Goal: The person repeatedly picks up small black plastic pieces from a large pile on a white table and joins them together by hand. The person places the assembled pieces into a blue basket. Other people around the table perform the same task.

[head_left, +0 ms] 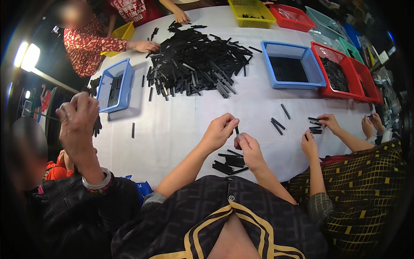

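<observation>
Over the near part of the white table, my left hand (220, 131) pinches a short black strip (236, 130) at its upper end. My right hand (250, 151) is closed about the strip's lower end, with thumb and fingers together. The strip stands tilted between the two hands, partly covered by the fingertips. Just below them lies a loose little pile of black strips (233, 161) on the tabletop. Farther off, a large heap of the same black strips (196, 60) spreads across the middle of the table.
A blue basket (129, 82) with strips stands left; another blue basket (317, 80) and a red basket (353, 96) stand right. A yellow basket (252, 21) is at the far edge. Co-workers' hands are at the heap, at my left and among strips at my right.
</observation>
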Demonstrator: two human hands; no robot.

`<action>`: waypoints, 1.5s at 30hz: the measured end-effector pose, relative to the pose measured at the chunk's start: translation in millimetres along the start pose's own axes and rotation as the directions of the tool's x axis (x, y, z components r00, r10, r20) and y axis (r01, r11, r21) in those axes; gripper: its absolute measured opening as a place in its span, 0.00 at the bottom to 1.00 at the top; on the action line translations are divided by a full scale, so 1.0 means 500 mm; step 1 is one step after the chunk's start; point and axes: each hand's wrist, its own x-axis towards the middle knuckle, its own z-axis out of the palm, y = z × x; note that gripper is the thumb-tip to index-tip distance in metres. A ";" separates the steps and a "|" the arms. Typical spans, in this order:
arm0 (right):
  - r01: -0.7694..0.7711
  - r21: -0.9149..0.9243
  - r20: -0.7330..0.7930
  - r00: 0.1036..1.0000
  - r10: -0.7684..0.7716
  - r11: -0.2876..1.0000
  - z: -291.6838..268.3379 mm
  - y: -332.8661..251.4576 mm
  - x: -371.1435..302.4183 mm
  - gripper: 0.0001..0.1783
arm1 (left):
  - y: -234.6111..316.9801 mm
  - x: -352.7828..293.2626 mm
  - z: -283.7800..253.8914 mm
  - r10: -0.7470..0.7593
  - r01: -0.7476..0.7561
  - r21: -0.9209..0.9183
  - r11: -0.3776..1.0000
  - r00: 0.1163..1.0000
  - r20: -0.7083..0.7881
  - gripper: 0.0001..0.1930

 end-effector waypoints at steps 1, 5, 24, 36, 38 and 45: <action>-0.008 0.008 -0.011 1.000 0.008 1.000 0.004 -0.001 -0.002 0.16 | 0.000 -0.002 0.001 -0.007 0.008 -0.044 0.999 1.000 0.022 0.10; 0.009 0.018 -0.065 0.998 -0.008 1.000 0.014 0.000 0.011 0.16 | -0.017 -0.016 0.025 0.055 -0.057 -0.130 0.990 0.998 -0.021 0.09; 0.108 -0.339 0.005 0.994 -0.113 0.934 0.000 -0.078 -0.005 0.15 | 0.035 -0.058 0.003 0.075 -0.086 -0.101 0.991 0.991 -0.113 0.10; 0.010 -0.036 -0.019 1.000 -0.010 0.999 -0.071 -0.039 -0.044 0.16 | 0.049 -0.051 -0.050 0.093 -0.123 -0.169 0.978 0.980 -0.175 0.09; -0.092 0.121 0.010 0.996 0.091 0.988 -0.049 -0.057 -0.047 0.15 | 0.050 -0.059 -0.024 0.095 -0.111 -0.186 0.976 0.991 -0.094 0.09; -0.182 0.194 0.121 0.980 0.161 0.964 -0.042 -0.048 -0.047 0.12 | 0.029 -0.073 0.025 0.135 -0.134 -0.062 0.989 0.991 0.013 0.09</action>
